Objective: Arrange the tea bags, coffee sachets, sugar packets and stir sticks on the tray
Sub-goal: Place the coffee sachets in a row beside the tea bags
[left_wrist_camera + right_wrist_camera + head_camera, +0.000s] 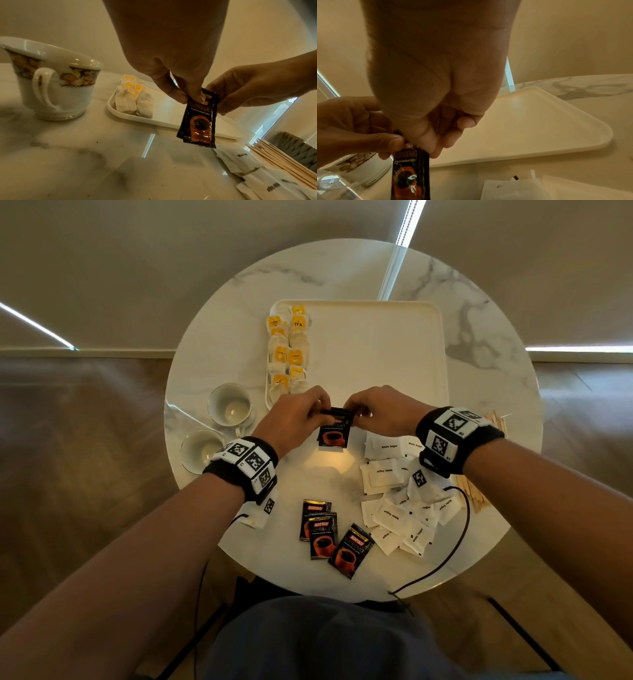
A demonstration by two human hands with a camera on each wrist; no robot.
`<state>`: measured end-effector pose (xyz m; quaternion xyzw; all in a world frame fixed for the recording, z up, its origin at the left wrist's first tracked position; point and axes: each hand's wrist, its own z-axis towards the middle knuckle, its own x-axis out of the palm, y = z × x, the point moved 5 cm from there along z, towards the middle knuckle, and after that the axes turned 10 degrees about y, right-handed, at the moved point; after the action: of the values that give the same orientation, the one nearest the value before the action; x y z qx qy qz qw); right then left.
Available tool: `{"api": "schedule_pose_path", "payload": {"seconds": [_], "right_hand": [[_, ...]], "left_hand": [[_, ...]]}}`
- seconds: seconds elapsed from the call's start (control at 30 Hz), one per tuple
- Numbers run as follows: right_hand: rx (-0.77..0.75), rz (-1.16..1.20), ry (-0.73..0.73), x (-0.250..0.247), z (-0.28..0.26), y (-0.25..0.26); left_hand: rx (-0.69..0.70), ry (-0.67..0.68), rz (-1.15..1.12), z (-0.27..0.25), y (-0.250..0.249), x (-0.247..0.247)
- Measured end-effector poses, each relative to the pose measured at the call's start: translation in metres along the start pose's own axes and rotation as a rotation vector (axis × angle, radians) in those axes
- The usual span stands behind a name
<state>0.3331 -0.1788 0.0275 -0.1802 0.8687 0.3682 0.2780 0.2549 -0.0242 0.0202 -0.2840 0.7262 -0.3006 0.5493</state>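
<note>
Both hands hold a small stack of black coffee sachets (334,434) upright above the table, just in front of the cream tray (394,344). My left hand (301,416) pinches the stack's top left corner, my right hand (375,412) the top right. The same sachets (199,119) hang from the fingertips in the left wrist view, and the sachets (411,174) show in the right wrist view too. Tea bags (287,350) with yellow tags lie in rows along the tray's left side. Three more coffee sachets (332,537) lie near me on the table. White sugar packets (399,501) are heaped at the right, stir sticks (474,494) beyond them.
Two teacups (230,405) (200,450) stand left of the tray on the round marble table (479,313). Most of the tray's floor right of the tea bags is bare. A black cable (455,542) trails over the table's near right edge.
</note>
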Motion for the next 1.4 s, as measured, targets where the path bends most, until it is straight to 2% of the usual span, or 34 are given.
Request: {"api": "schedule_pose_path", "payload": {"seconds": [0.27,0.57,0.67,0.8,0.97,1.4], "right_hand": [[-0.008,0.046,-0.074,-0.009,0.006,0.001],[0.027,-0.006,-0.111,-0.038,0.022,-0.008],[0.048,-0.003,-0.124,-0.051,0.030,-0.014],[0.082,0.034,-0.146,-0.072,0.048,-0.019],[0.124,0.062,-0.190,-0.095,0.082,-0.025],[0.227,0.170,-0.289,-0.125,0.162,-0.055]], "left_hand": [[0.000,-0.045,-0.014,0.002,-0.001,-0.007],[-0.123,-0.111,-0.106,0.012,0.011,-0.008],[-0.162,-0.073,-0.059,0.015,0.021,-0.001],[-0.162,0.059,0.069,0.022,0.032,0.016],[-0.161,0.121,0.139,0.031,0.040,0.030],[-0.029,0.035,0.160,0.034,0.044,0.036]]}}
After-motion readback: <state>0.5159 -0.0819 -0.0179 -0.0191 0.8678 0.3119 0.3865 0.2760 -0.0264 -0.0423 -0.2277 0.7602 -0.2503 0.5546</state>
